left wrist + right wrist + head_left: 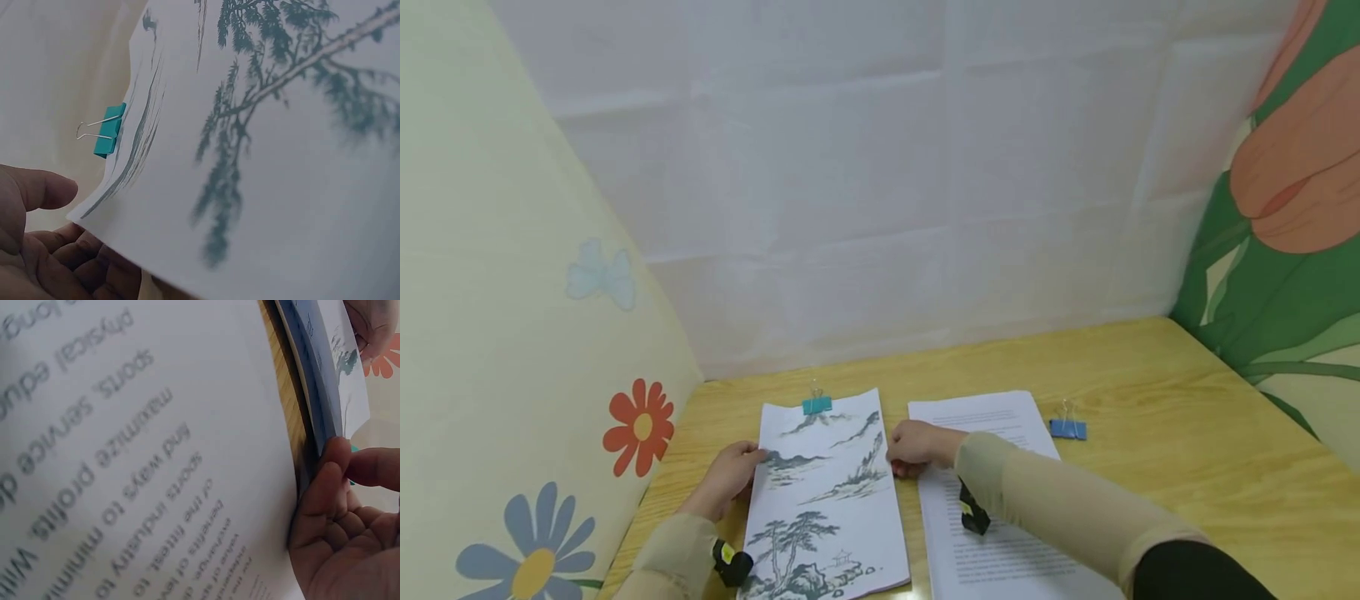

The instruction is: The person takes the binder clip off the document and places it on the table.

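Drawings (820, 500) lie left of the text pages (1000, 554), a teal clip (817, 406) on their top edge. Your left hand (726, 475) grips their side away from the text pages, thumb above, fingers curled beneath; your right hand (921, 443) pinches the side nearer those pages. A blue clip (1067, 429) lies right of the text pages.

Both forearms wear beige fabric: the left sleeve (677, 546) is pale and softly creased, and the right sleeve (1060, 483) matches it, with a fold behind its loose cuff. Farther up the right arm the beige gives way, at a curved edge, to a black upper sleeve (1195, 571). A small black device sits at each wrist, the left device (737, 567) and the right device (975, 515) each marked with yellow. The left grip (727, 477) and right grip (919, 446) are bare hands.
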`<state>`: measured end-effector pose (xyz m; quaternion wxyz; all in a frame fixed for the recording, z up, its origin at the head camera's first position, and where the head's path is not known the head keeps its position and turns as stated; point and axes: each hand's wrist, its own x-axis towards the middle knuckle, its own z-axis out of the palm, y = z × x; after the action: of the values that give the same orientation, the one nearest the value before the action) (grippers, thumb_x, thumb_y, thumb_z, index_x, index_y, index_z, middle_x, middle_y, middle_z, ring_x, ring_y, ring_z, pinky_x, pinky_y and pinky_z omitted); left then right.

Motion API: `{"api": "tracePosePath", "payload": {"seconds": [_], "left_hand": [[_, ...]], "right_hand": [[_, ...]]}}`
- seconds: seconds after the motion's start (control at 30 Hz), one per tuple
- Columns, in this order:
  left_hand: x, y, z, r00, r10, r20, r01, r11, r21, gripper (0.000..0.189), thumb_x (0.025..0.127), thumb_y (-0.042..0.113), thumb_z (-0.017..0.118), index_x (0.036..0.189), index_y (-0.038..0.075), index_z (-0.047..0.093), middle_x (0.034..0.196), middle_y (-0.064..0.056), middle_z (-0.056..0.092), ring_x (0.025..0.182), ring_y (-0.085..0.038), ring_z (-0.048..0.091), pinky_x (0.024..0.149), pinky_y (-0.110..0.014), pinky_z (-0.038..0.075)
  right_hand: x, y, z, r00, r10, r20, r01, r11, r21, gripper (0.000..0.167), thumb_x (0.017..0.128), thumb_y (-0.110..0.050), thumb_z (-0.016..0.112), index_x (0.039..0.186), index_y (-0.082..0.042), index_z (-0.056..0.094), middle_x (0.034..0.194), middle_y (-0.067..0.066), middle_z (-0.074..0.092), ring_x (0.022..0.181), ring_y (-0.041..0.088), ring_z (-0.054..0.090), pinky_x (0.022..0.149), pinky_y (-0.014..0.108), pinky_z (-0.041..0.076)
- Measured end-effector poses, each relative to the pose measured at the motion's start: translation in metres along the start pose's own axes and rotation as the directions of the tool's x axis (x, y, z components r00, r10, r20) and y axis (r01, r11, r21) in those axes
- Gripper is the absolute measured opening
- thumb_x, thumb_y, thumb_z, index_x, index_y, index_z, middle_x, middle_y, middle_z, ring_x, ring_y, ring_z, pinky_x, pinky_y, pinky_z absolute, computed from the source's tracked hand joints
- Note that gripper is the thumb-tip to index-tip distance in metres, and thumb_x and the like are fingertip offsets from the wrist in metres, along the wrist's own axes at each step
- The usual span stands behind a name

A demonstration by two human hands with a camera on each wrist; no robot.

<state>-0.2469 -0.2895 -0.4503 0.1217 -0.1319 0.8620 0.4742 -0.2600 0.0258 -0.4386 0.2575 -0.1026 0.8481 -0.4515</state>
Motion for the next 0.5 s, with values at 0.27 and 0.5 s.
{"api": "tracePosePath", "payload": {"seconds": [0.27,0.5], "left_hand": [[0.010,0.011,0.001,1.000,0.014,0.009,-0.014,1.000,0.016,0.053,0.107,0.020,0.047,0.144,-0.017,0.036,0.147,-0.037,0.038,0.135,-0.052,0.038,0.112,-0.065,0.030],[0.015,0.009,0.000,0.997,0.080,-0.017,-0.079,0.996,0.051,0.037,0.105,0.012,0.048,0.130,-0.016,0.050,0.131,-0.032,0.051,0.114,-0.042,0.050,0.101,-0.060,0.041]], "right_hand": [[0.001,0.001,0.002,1.000,0.014,-0.010,-0.015,1.000,-0.015,0.031,0.099,-0.001,0.060,0.068,-0.006,0.059,0.061,0.002,0.060,0.054,0.010,0.054,0.051,0.021,0.044],[0.003,0.000,0.000,1.000,0.011,-0.007,-0.011,0.999,-0.035,0.031,0.099,-0.002,0.061,0.068,-0.006,0.061,0.061,0.002,0.060,0.055,0.010,0.055,0.052,0.022,0.045]]}}
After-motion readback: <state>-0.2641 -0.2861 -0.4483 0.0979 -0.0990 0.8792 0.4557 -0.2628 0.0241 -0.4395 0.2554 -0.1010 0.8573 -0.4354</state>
